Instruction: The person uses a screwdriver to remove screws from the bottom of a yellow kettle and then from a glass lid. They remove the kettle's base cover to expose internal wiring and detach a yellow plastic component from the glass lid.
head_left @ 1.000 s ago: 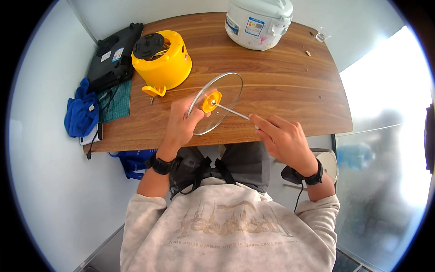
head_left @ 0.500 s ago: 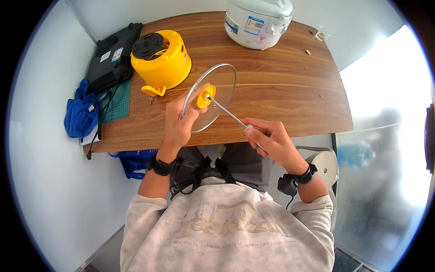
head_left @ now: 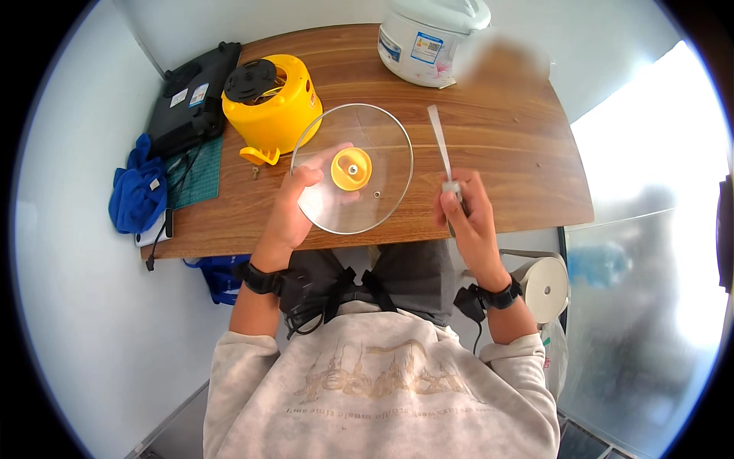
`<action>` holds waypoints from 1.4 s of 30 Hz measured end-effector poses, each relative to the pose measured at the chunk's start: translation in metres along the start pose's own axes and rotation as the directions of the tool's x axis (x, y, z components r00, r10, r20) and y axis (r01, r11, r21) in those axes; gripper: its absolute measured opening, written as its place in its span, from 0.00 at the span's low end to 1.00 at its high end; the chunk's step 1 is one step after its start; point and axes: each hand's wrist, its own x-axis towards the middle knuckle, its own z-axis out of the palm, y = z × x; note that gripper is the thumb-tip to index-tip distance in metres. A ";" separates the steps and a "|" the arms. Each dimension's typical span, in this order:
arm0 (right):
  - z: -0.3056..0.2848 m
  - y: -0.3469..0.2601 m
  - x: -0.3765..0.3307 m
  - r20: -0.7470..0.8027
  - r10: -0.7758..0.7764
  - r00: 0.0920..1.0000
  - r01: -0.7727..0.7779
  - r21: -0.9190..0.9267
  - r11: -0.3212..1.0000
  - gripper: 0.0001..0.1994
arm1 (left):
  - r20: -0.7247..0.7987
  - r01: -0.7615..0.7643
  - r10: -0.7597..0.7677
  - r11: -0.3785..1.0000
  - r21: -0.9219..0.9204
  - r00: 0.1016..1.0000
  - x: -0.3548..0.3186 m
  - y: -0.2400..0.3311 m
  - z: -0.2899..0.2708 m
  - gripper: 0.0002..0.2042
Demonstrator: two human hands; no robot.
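My left hand grips the rim of a round glass lid, its thumb on the near face and its fingers behind the glass. At the lid's middle sits a yellow knob with a screw head in its centre. To the right, my right hand is closed round the handle of a screwdriver; the shaft points up and away, clear of the lid, and looks blurred. Behind the lid on the left, a yellow appliance base lies with its black underside part and wires showing.
A white rice cooker stands at the back of the wooden table. On the left are a black case, a green cutting mat, a blue cloth and a cable. A small metal piece lies near the yellow base.
The screwdriver has come away from the knob's screw and swung upright to the right with my right hand. My left hand has turned the lid to face me more fully.
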 end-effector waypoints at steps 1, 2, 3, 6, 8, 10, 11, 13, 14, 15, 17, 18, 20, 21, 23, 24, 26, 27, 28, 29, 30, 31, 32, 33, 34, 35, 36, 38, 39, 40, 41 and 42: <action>0.002 0.002 0.005 -0.043 -0.050 0.998 0.052 0.033 0.998 0.12 | -0.005 0.012 -0.012 1.000 -0.026 1.000 0.001 0.000 0.002 0.37; 0.004 0.004 0.010 -0.087 -0.099 0.991 0.105 0.064 0.992 0.12 | -0.010 0.023 -0.024 0.998 -0.052 1.000 0.001 0.000 0.003 0.38; 0.004 0.007 0.014 -0.086 -0.092 0.992 0.092 -0.008 0.996 0.13 | 0.013 0.031 -0.030 0.997 -0.073 0.999 0.002 0.000 0.004 0.39; 0.009 0.012 0.023 -0.094 -0.012 0.995 0.001 -0.110 0.994 0.14 | 0.083 0.061 -0.051 0.990 -0.126 0.995 0.001 0.003 0.005 0.42; 0.017 0.005 0.026 -0.101 0.122 0.987 -0.126 -0.029 0.992 0.15 | 0.127 0.087 -0.069 0.986 -0.144 0.989 -0.002 0.007 0.006 0.44; 0.022 -0.003 0.028 -0.071 0.181 0.981 -0.178 0.043 0.983 0.15 | 0.132 0.060 -0.032 0.975 -0.212 0.991 -0.006 0.003 0.004 0.44; 0.024 -0.004 0.029 -0.054 0.209 0.976 -0.205 0.078 0.976 0.15 | 0.133 0.046 -0.013 0.968 -0.246 0.991 -0.007 0.002 0.003 0.44; 0.025 -0.002 0.030 -0.053 0.240 0.969 -0.228 0.169 0.959 0.14 | 0.167 0.054 0.015 0.913 -0.404 0.986 -0.009 0.003 0.002 0.43; 0.026 0.000 0.031 -0.050 0.255 0.966 -0.239 0.214 0.947 0.14 | 0.181 0.060 0.032 0.876 -0.479 0.983 -0.010 0.004 0.001 0.42; 0.027 0.001 0.032 -0.025 0.275 0.961 -0.260 0.256 0.931 0.14 | 0.205 0.075 0.041 0.848 -0.525 0.978 -0.010 0.003 -0.003 0.34; 0.029 0.004 0.032 0.026 0.313 0.949 -0.303 0.336 0.892 0.13 | -0.089 -0.024 0.016 0.996 -0.090 0.996 -0.009 -0.005 0.001 0.26; 0.031 0.007 0.033 0.035 0.323 0.946 -0.314 0.357 0.880 0.12 | -0.114 -0.020 0.015 0.999 -0.041 0.993 -0.008 -0.007 0.002 0.24; 0.034 0.013 0.034 0.050 0.342 0.938 -0.333 0.397 0.855 0.11 | -0.146 0.018 -0.027 0.998 -0.064 0.989 -0.005 -0.005 0.004 0.21; 0.034 0.015 0.034 0.071 0.346 0.935 -0.344 0.413 0.844 0.11 | -0.151 0.046 -0.066 0.990 -0.133 0.986 -0.004 -0.002 0.005 0.21; 0.035 0.017 0.033 0.111 0.353 0.929 -0.364 0.442 0.820 0.11 | -0.148 0.059 -0.081 0.987 -0.147 0.986 -0.004 -0.003 0.005 0.20; 0.035 0.017 0.033 0.109 0.357 0.928 -0.367 0.438 0.821 0.11 | -0.146 0.068 -0.091 0.986 -0.154 0.985 -0.004 -0.004 0.004 0.20; 0.036 0.017 0.033 0.103 0.365 0.925 -0.372 0.431 0.822 0.11 | -0.133 0.087 -0.107 0.986 -0.145 0.985 -0.003 -0.007 0.001 0.20; 0.037 0.016 0.033 0.099 0.355 0.930 -0.362 0.422 0.831 0.11 | -0.110 0.096 -0.118 0.977 -0.193 0.987 -0.002 -0.008 -0.001 0.20; 0.040 0.014 0.032 0.097 0.345 0.934 -0.353 0.412 0.840 0.11 | -0.086 0.105 -0.129 0.965 -0.240 0.988 -0.001 -0.010 -0.004 0.20; 0.041 0.012 0.032 0.094 0.335 0.938 -0.343 0.403 0.849 0.11 | -0.061 0.020 -0.027 0.994 -0.107 0.998 -0.002 -0.021 -0.014 0.20; 0.042 0.012 0.031 0.093 0.316 0.944 -0.328 0.367 0.871 0.11 | -0.073 0.019 -0.025 0.997 -0.081 0.997 -0.001 -0.021 -0.014 0.20; 0.042 0.012 0.031 0.093 0.297 0.950 -0.311 0.330 0.891 0.11 | -0.086 0.018 -0.023 0.998 -0.054 0.996 0.000 -0.021 -0.013 0.19; 0.043 0.012 0.030 0.094 0.278 0.956 -0.294 0.293 0.910 0.11 | -0.098 0.017 -0.020 0.999 -0.028 0.995 0.000 -0.020 -0.011 0.19; 0.044 0.013 0.029 0.074 0.269 0.960 -0.278 0.266 0.923 0.11 | -0.091 0.003 0.000 0.999 0.037 0.996 -0.001 -0.015 -0.006 0.19; 0.046 0.012 0.029 0.058 0.258 0.965 -0.264 0.239 0.934 0.11 | -0.086 -0.014 0.023 0.995 0.102 0.996 -0.005 -0.005 0.003 0.19; 0.047 0.011 0.028 0.042 0.246 0.968 -0.250 0.211 0.945 0.11 | -0.079 -0.030 0.044 0.986 0.166 0.996 -0.007 0.001 0.007 0.19; 0.048 0.011 0.028 0.039 0.239 0.970 -0.242 0.184 0.953 0.11 | -0.072 -0.022 0.031 0.992 0.121 0.997 -0.006 -0.003 0.003 0.19; 0.050 0.011 0.029 0.035 0.224 0.974 -0.226 0.131 0.965 0.11 | -0.059 -0.003 0.005 1.000 0.030 0.998 -0.003 -0.013 -0.011 0.19; 0.049 0.011 0.029 0.044 0.229 0.972 -0.233 0.103 0.967 0.11 | -0.064 0.012 -0.011 1.000 0.020 0.998 -0.003 -0.013 -0.009 0.19; 0.046 0.011 0.029 0.053 0.235 0.971 -0.239 0.076 0.968 0.12 | -0.069 0.027 -0.026 1.000 0.009 0.997 -0.004 -0.012 -0.006 0.19; 0.043 0.010 0.029 0.061 0.241 0.968 -0.244 0.048 0.968 0.12 | -0.073 0.042 -0.042 0.999 -0.001 0.996 -0.005 -0.011 -0.003 0.19; 0.040 0.010 0.030 0.081 0.255 0.963 -0.261 0.066 0.963 0.12 | -0.067 0.053 -0.050 0.997 0.051 0.996 -0.006 -0.010 -0.002 0.20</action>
